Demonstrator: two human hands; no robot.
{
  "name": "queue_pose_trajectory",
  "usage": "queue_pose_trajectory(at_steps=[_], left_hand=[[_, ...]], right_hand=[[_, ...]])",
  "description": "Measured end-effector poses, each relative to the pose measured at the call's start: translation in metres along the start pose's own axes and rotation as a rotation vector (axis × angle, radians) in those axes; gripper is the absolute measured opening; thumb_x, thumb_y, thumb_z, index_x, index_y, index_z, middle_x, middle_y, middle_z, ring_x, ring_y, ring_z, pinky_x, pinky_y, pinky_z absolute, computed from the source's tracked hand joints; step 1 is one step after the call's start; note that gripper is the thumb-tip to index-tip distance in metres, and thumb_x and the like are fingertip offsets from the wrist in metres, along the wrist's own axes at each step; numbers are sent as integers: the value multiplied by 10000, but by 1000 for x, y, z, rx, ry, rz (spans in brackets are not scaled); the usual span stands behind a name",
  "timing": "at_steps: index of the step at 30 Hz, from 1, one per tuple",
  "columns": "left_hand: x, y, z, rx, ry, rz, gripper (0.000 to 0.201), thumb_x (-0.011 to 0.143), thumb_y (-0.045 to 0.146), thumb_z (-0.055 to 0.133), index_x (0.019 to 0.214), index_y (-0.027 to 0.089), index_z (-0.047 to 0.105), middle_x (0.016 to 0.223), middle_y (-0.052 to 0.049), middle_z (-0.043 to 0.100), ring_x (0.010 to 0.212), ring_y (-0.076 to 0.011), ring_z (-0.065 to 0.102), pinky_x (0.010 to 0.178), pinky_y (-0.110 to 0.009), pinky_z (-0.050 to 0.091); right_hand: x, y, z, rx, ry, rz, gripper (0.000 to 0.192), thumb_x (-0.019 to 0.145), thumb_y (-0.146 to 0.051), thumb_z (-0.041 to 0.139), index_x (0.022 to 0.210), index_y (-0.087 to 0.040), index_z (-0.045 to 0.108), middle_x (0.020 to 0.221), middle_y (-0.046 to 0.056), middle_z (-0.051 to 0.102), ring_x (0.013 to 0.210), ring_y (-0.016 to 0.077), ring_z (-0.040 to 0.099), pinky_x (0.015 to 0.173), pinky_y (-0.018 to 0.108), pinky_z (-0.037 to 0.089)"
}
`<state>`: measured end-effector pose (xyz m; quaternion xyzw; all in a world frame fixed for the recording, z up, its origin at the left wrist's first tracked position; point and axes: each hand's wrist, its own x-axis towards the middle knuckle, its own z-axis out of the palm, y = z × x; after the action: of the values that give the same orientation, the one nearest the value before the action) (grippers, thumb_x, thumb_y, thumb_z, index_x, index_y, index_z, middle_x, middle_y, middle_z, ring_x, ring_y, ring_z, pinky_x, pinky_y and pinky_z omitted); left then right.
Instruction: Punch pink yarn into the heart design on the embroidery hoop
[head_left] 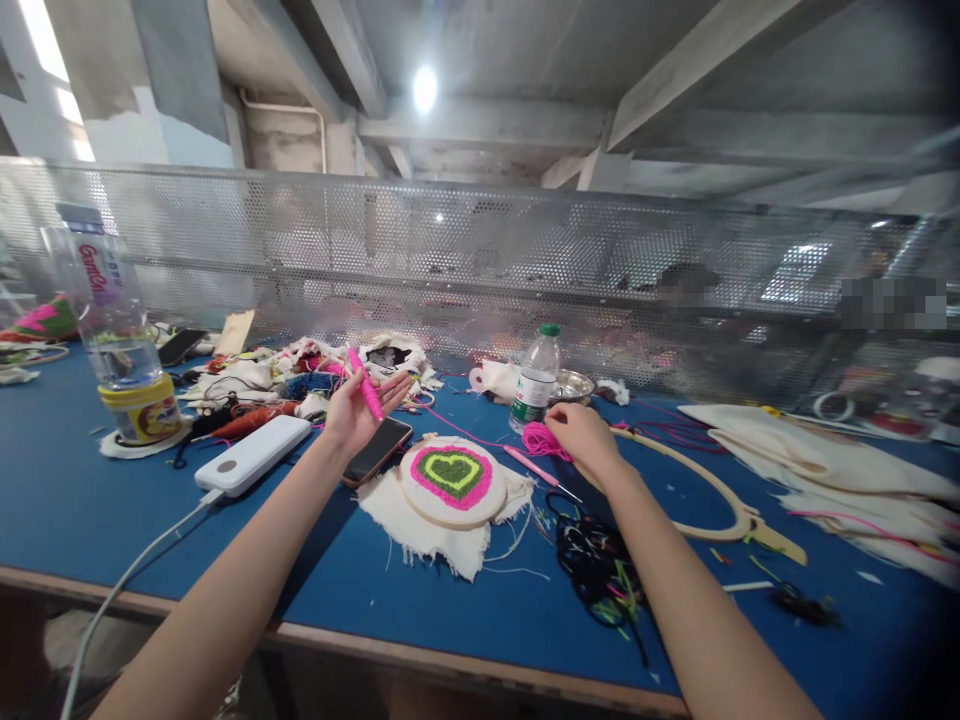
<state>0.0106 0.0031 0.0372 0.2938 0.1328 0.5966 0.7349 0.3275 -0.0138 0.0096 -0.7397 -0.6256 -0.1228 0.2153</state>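
Note:
My left hand (pixel 358 408) is raised palm up over the table, fingers stretched, with a bright pink punch needle (pixel 364 384) held against it by the thumb. At the right, my right hand (pixel 583 436) has its fingers closed at a bundle of pink yarn (pixel 543 440) beside a green-capped bottle (pixel 537 378). A pink strand runs from the bundle leftward across the table. Between my arms lies a round hoop of white cloth (pixel 453 482) with a green, yellow and pink heart. A pink-handled tool with a thin metal tip (pixel 541 470) rests near the yarn.
Behind my left hand are a phone (pixel 379 448), a white power bank (pixel 253 455) with a cable, and heaped yarn scraps (pixel 292 380). A bottle stands on a yellow tub (pixel 142 408) at left. An empty wooden hoop (pixel 705 475), black yarn (pixel 592 555) and folded cloth (pixel 810 450) lie right.

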Motion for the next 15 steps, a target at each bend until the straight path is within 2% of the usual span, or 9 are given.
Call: queue_pose_trajectory(at_steps=[10,15], left_hand=[[1,-1,-3,19,-25,27,276,801,261,379,595,127,506,960,-177,629,1065,-282,508,871,-426,448],[0,-3,-1,14,3,11,235,775,245,402,627,121,537,928,-167,641,1072,-287,500,887,-461,426]], right_hand=[[1,-1,-1,107,-2,-13,200,736,-243,434,727,-188,626,793,52,643,722,159,558,602,232,349],[-1,-4,-6,161,52,-8,191,732,-235,435,717,-189,620,782,36,645,705,154,550,590,226,340]])
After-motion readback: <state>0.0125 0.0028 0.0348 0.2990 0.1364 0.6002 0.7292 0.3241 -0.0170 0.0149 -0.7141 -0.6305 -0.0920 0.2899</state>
